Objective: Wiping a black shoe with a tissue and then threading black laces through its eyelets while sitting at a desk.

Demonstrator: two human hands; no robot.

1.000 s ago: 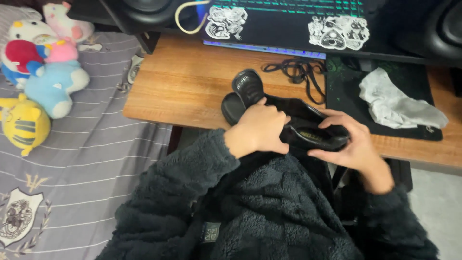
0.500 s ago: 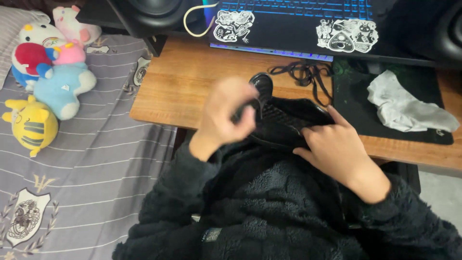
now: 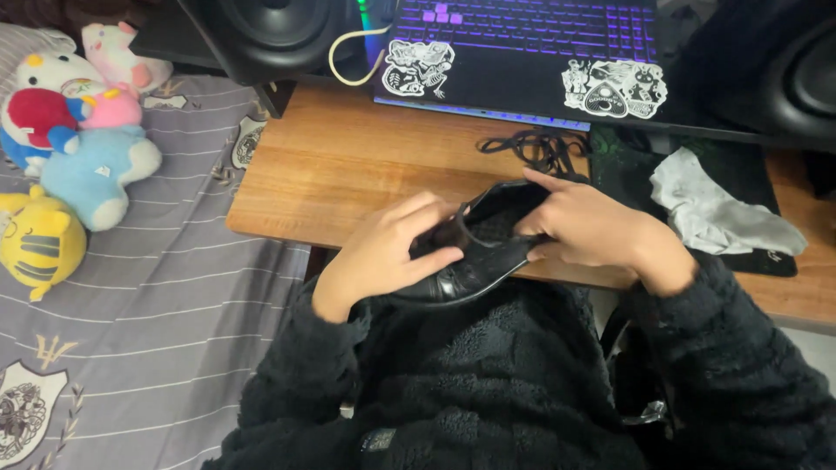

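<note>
Black shoe (image 3: 475,252) held over the near edge of the wooden desk (image 3: 331,165), just above the lap. Left hand (image 3: 387,252) curled around its side, fingers clamped on shoe and lace. Right hand (image 3: 592,231) gripping the shoe's far end, fingers together. Loose black lace (image 3: 531,148) farther back by the laptop (image 3: 522,52); grey cloth (image 3: 718,213) to the right; plush toys (image 3: 74,157) left on the striped bedsheet (image 3: 148,348).

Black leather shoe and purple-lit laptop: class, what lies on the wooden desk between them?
In the head view, a loose tangle of black laces lies on bare wooden desk between black leather shoe and laptop.
</note>
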